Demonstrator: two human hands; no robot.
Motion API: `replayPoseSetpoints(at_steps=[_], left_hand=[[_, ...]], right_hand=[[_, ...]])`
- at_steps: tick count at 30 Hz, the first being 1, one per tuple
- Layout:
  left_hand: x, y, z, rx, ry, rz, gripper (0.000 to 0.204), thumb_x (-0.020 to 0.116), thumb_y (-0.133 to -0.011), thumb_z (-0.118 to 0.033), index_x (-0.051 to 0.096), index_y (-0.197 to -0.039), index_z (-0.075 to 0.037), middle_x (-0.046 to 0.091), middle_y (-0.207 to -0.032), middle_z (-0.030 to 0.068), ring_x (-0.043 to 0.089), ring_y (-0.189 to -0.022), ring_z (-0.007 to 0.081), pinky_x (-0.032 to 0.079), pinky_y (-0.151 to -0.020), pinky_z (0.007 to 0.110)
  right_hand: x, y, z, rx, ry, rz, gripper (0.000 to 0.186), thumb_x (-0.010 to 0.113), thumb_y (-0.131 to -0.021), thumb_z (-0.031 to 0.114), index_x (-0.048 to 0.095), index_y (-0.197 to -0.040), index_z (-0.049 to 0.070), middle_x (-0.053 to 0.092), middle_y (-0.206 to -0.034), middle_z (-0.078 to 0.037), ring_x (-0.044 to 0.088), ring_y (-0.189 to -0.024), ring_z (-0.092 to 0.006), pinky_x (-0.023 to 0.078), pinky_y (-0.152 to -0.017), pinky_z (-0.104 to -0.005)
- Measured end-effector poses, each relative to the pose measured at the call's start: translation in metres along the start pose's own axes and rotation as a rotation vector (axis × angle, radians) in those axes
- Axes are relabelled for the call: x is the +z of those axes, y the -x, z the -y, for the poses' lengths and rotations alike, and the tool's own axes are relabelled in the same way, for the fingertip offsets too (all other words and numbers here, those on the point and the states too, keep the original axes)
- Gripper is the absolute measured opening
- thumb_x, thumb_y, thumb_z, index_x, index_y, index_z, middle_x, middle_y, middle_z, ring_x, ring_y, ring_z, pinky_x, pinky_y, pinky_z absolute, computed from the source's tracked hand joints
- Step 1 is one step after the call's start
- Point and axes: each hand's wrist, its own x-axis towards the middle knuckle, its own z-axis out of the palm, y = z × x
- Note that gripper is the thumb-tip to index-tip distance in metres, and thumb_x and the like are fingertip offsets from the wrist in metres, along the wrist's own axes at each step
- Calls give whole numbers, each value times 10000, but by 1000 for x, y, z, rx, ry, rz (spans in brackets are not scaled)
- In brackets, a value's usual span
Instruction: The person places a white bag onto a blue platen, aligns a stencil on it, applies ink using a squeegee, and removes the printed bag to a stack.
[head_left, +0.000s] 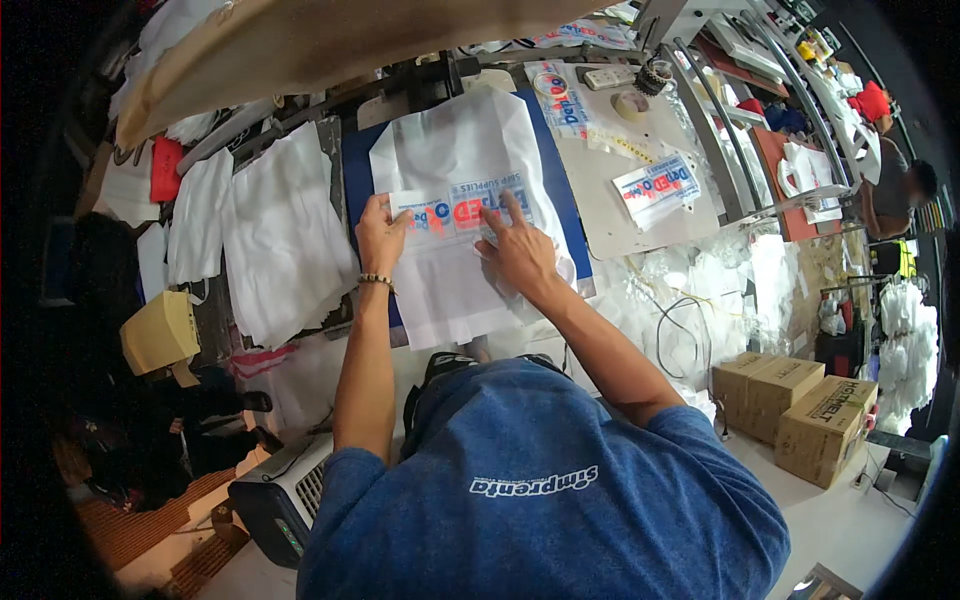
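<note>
A white fabric bag (450,290) lies spread on the blue pad (358,165) of what looks like a press. Across its middle sits a clear transfer sheet (465,208) with red and blue print. My left hand (380,238) pinches the sheet's left end between thumb and fingers. On the right side of the sheet, my right hand (520,250) has its fingers spread, the index and middle fingertips resting on the print. A second small stack of printed transfer sheets (655,190) lies on the grey table to the right.
White fabric pieces (285,235) are piled on the left. A brown-covered plate (300,65) overhangs the far side. Tape rolls (630,103) and a small remote (608,77) lie at the far right. Cardboard boxes (825,430) stand lower right; another person (890,190) is beyond the racks.
</note>
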Motion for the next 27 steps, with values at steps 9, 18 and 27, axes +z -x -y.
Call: replayPoseSetpoints(at_steps=[9, 18, 27], left_hand=[[-1, 10, -10, 17, 1, 11, 230, 734, -822, -49, 591, -995, 3, 720, -802, 126, 690, -688, 195, 521, -635, 314], [-1, 12, -2, 49, -80, -99, 212, 742, -819, -55, 606, -973, 0, 702, -796, 111, 675, -674, 192, 524, -639, 320], [2, 23, -10, 1, -99, -161, 211, 758, -813, -91, 614, -939, -1, 683, -759, 106, 660, -643, 195, 520, -636, 319]], right_hand=[[-24, 11, -8, 35, -177, -215, 559, 694, -864, 348, 534, -1336, 95, 427, -1409, -245, 672, -836, -407, 555, -718, -477], [-30, -13, -64, 269, -384, -226, 410, 742, -816, 340, 683, -1023, -10, 610, -1048, -226, 630, -939, -394, 507, -796, -450], [-58, -21, -147, 408, -587, -239, 354, 716, -853, 323, 666, -996, 3, 699, -878, -186, 670, -801, -257, 521, -732, -391]])
